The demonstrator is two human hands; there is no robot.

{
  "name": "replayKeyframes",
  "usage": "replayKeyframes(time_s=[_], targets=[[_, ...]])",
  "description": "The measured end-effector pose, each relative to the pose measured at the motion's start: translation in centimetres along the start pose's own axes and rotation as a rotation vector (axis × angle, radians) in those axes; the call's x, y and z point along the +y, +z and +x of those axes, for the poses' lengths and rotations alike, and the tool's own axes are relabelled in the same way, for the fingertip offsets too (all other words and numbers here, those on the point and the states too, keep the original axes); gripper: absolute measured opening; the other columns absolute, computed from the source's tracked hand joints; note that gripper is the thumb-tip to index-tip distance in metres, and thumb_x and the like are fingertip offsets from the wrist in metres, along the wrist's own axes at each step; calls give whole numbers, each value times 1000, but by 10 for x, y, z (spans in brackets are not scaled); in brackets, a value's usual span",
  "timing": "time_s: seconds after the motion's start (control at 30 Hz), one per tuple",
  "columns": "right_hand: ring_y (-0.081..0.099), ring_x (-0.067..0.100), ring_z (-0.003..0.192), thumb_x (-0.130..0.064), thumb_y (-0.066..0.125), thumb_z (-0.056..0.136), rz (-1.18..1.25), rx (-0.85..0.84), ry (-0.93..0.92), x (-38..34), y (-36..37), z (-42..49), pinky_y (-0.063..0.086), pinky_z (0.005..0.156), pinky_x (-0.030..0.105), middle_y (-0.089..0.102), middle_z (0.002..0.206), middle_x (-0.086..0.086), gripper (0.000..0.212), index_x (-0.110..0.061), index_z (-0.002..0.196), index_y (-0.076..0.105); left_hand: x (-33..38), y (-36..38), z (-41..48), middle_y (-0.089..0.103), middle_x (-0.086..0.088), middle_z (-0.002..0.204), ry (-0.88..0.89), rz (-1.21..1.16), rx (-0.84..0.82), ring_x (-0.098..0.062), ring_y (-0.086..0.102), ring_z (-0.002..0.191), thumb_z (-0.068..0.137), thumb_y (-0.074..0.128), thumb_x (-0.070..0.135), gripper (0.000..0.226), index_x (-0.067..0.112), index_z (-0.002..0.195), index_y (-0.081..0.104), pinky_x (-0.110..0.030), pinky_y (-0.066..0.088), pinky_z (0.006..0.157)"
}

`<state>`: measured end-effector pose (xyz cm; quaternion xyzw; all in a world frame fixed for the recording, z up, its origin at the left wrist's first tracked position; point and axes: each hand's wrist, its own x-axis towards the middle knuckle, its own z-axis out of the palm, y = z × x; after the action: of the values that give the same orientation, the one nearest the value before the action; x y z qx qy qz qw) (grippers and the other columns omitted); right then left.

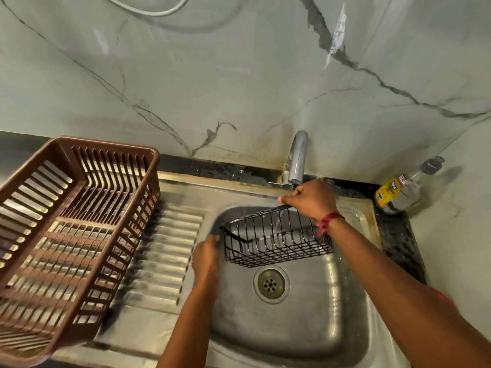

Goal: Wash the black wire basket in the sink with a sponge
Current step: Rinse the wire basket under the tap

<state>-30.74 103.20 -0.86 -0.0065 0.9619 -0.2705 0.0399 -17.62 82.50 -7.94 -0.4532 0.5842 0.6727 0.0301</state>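
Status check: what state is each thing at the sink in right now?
Black wire basket: empty, held over the sink.
Right hand: grips its back rim.
Left hand: grips its left end.
Tap: flow unclear.
Drain: unplugged.
Brown rack: empty.
Soap bottle: cap on.

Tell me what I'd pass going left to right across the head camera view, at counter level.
From the left: brown plastic crate → ribbed drainboard → left hand → black wire basket → dish soap bottle.

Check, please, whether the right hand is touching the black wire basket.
Touching. The head view shows the right hand gripping the top rear wire of the black wire basket over the sink.
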Motion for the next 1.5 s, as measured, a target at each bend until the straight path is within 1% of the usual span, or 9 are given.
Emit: replayKeyframes(time_s=[0.1, 0.3, 0.53, 0.67, 0.83, 0.93, 1.1, 1.37, 1.5], targets=[[54, 8, 48, -57, 63, 81, -192, 18, -83, -16, 8, -5, 42, 47, 18, 55, 51, -6, 46, -17, 59, 61, 17, 21, -25, 68, 1, 102, 303, 252, -89, -12, 62, 87, 94, 67, 29, 22, 19, 112, 62, -28, 46, 73], [38, 9, 43, -45, 34, 100, -213, 125, -197, -43, 20, -21, 28, 43, 23, 39, 49, -4, 57, -19, 50, 43, -6, 70, -40, 62, 0, 113, 365, 694, -234, -18, 59, 97, 80, 73, 60, 61, 17, 118, 54, -31, 47, 77], [57, 13, 66, -42, 31, 101, -35, 42, -448, -43, 30, -27, 52, 71, 37, 64, 73, 2, 52, -13, 81, 68, 12, 70, -36, 42, 4, 46, 257, 478, 5, -13, 39, 45, 84, 74, 42, 53, 16, 50, 42, -28, 31, 48], [45, 21, 126, -45, 26, 100, -40, -261, -419, -16, 16, -20, 32, 107, 36, 51, 136, 7, 48, -22, 140, 41, 16, 56, -24, 64, -2, 64, 150, 399, -29, -18, 58, 64, 85, 72, 40, 40, 8, 62, 63, -34, 46, 69], [36, 27, 136, -60, 21, 94, 47, -261, -175, 19, 17, -15, 31, 109, 42, 41, 146, 9, 59, -26, 140, 38, 15, 45, -26, 69, -6, 91, 31, 301, -41, -18, 63, 82, 87, 75, 43, 35, 8, 87, 69, -37, 46, 78], [14, 19, 146, -82, -3, 75, -54, -278, -294, 2, 25, -22, 6, 117, 54, 20, 158, -1, 92, -31, 146, 28, 17, 48, -34, 72, -4, 84, 31, 382, -90, -22, 68, 81, 78, 77, 49, 37, 13, 82, 69, -39, 56, 80], [8, 14, 147, -67, 2, 86, -229, -268, -570, -42, 27, -34, -5, 117, 47, 14, 158, -4, 74, -32, 146, 29, 9, 55, -47, 75, -10, 72, -123, 125, -197, -26, 71, 64, 67, 75, 37, 35, 6, 82, 72, -35, 58, 55], [52, 23, 114, -76, 9, 85, 300, 42, -73, -13, 44, -13, 45, 99, 51, 53, 126, 8, 83, -23, 138, 45, 3, 67, -58, 51, -2, 48, -378, -193, -246, -17, 42, 50, 86, 58, 9, 15, 12, 72, 56, -25, 34, 52], [7, 15, 147, -74, 21, 83, 575, 194, 55, -34, 59, -44, 8, 120, 43, 8, 161, 2, 87, -21, 152, 11, -1, 76, -60, 58, -8, 64, -500, -244, -322, -22, 52, 69, 89, 60, 11, 17, 13, 73, 56, -31, 40, 65]])
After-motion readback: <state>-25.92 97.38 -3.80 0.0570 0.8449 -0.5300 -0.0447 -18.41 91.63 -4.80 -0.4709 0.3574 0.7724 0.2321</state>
